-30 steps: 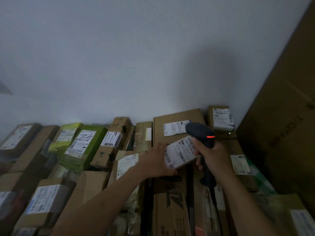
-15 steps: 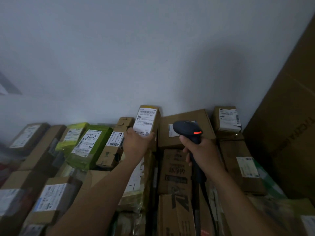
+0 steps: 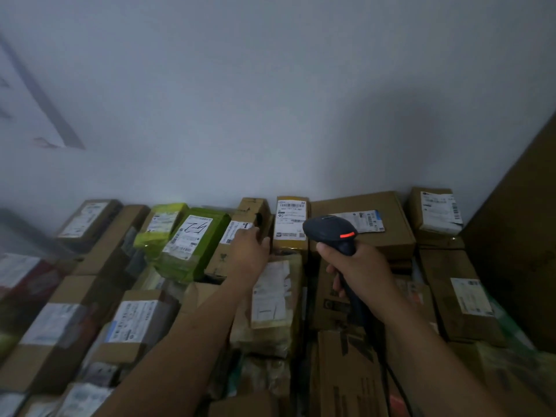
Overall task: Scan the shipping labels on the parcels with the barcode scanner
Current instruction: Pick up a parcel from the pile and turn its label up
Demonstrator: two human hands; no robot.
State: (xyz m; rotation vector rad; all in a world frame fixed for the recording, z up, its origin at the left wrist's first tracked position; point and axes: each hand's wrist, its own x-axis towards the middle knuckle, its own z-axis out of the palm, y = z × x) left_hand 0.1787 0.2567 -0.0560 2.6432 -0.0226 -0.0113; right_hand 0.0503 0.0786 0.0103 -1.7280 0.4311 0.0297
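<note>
The right hand [image 3: 358,266] is clamped round the grip of the dark, smooth plastic barcode scanner [image 3: 329,231]. A red light glows on its head, and its nose looks aimed at the white label on the upright brown parcel [image 3: 291,219] between the two hands. The left hand [image 3: 249,249] lies on a small labelled carton [image 3: 237,228] just ahead of it; I cannot tell whether it grips. Nothing marks which labels have been read, so I judge much of the heap remains: stiff taped cardboard boxes and glossy, crinkled green mailers [image 3: 195,242] left of the left hand.
</note>
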